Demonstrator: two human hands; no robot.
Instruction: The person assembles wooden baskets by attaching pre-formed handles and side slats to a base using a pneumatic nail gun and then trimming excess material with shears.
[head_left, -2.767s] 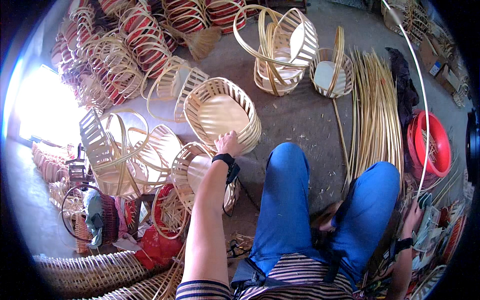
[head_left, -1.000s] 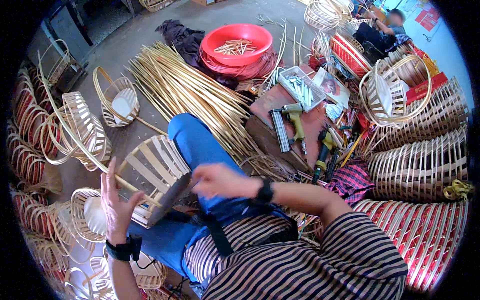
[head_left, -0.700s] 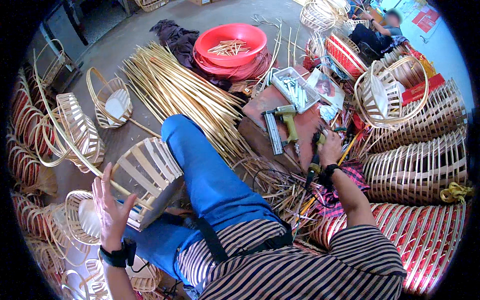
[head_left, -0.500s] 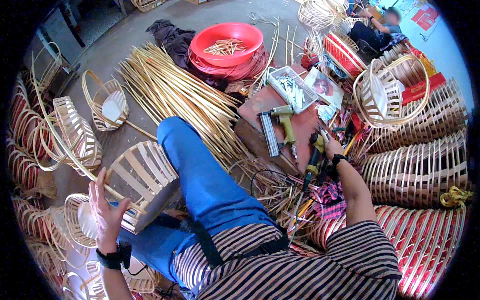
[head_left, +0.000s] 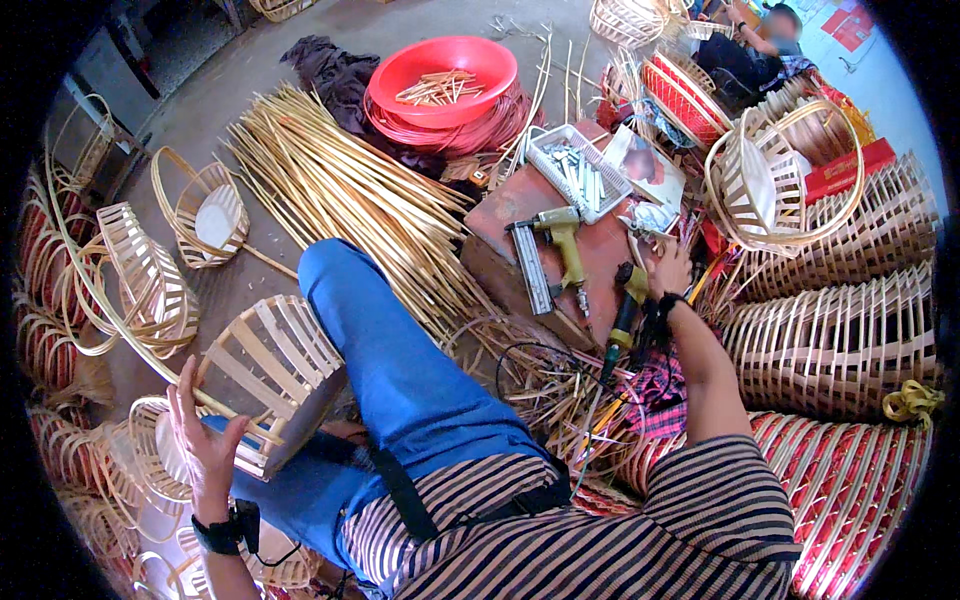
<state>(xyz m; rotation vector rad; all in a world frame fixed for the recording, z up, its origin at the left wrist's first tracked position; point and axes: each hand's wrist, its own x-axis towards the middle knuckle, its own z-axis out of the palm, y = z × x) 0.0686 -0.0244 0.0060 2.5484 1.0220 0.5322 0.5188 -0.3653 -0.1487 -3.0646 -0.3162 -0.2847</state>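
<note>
A woven wooden-strip basket lies tilted across my lap, its slatted side facing up. My left hand is at its near left rim, fingers stretched and thumb apart. A long bent cane strip runs past the fingers to the basket's rim. My right hand reaches down at the right edge of a reddish work board, its fingers partly hidden and blurred. Just left of that hand lies a green-and-black air tool. Farther left on the board is an olive nail gun.
A white plastic basket of metal staple strips stands on the board. Beyond are a red basin with short sticks and a bundle of canes. Stacked baskets line the right. Handled baskets stand left. Another person sits far right.
My right hand has moved slightly away from me along the board's right edge, and its fingers have shifted. My left hand stays by the basket. The whole view has shifted a little.
</note>
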